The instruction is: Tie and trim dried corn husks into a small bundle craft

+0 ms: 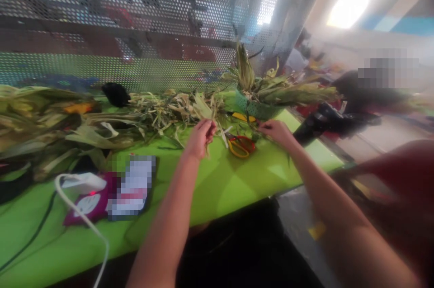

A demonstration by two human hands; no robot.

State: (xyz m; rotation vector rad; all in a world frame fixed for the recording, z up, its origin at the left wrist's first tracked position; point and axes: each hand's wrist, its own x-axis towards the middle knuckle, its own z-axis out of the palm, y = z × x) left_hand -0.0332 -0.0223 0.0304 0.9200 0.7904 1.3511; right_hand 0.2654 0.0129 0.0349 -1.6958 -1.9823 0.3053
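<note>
My left hand (200, 138) is closed around a pale dry corn husk (204, 108). The husk fans out above the fingers, and a thin end shows below them. My right hand (276, 132) has its fingertips pinched together over dark green scraps; anything between them is too blurred to name. Between the two hands, scissors (241, 147) with yellow and red handles lie on the green table (224, 188). A yellow-handled tool (243, 117) lies just behind them, near my right hand.
Heaps of husks (162, 109) spread along the back and left. A green basket (256, 106) holds more husks. At front left are a phone (134, 186), a purple packet (81, 209) and a white plug with cable (84, 181). A perforated metal panel (152, 53) stands behind; a person (362, 89) is at right.
</note>
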